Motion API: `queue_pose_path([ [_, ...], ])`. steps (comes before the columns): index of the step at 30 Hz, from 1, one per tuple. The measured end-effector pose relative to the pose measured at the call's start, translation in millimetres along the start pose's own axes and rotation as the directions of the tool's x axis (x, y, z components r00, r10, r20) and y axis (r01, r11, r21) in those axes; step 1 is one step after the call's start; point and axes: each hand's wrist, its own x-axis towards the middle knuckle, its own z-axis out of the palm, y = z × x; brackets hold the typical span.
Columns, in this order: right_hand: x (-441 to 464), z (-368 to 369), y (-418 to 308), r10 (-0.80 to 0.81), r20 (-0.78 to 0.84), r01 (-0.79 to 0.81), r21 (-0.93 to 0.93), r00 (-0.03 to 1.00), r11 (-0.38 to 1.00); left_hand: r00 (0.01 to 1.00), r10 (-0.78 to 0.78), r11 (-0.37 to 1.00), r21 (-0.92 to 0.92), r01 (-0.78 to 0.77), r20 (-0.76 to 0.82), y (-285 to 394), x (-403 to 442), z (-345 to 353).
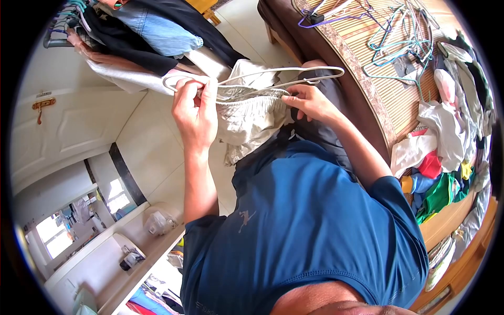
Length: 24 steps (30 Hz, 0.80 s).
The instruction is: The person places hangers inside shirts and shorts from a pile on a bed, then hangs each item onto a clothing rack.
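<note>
In front of my body, my left hand (195, 107) is closed around the left part of a white clothes hanger (283, 70). A cream garment with a gathered elastic waist (252, 123) hangs below the hanger; whether it is shorts or a skirt I cannot tell. At the right end of its waistband my right hand (310, 102) pinches the fabric, thumb and fingers together, just under the hanger's lower bar. The garment's lower part drapes down towards my lap.
Clothes hang from a rack (55, 43) at the upper left. To the right, a bed with a striped mat (349, 31) holds tangled hangers (401, 44) and a heap of clothes (446, 136). A white door (68, 131) and a shelf unit (113, 257) stand on the left.
</note>
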Motion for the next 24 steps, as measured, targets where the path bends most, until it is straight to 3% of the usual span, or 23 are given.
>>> queue_pose_path([
  [3,5.6,1.3,-1.7,0.045,0.103,-0.051,0.059,0.994,0.997,1.000,-0.026,1.000,0.000,0.026,0.004,3.1,-0.9,-3.7],
  [7,13.8,9.2,7.3,0.027,0.087,-0.034,0.081,0.996,0.996,1.000,-0.027,1.000,-0.015,0.027,-0.002,2.9,-1.0,-4.1],
  [9,13.8,12.8,5.5,-0.018,-0.061,0.024,0.103,0.998,0.994,1.000,-0.004,1.000,-0.015,0.003,-0.010,5.5,0.5,-4.8],
  [13,5.2,11.5,-7.1,-0.082,-0.178,0.111,0.161,0.981,0.981,1.000,-0.027,0.996,0.081,0.028,-0.014,15.3,4.0,-16.1],
  [16,-2.7,10.3,-19.8,-0.249,-0.329,0.282,0.055,0.911,0.958,0.992,0.073,0.992,0.113,-0.062,-0.098,3.6,4.5,-18.3],
  [24,-3.7,-4.1,-31.2,-0.422,-0.510,0.389,-0.176,0.750,0.904,0.987,0.076,0.972,0.231,-0.042,-0.141,5.3,8.2,-35.8],
])
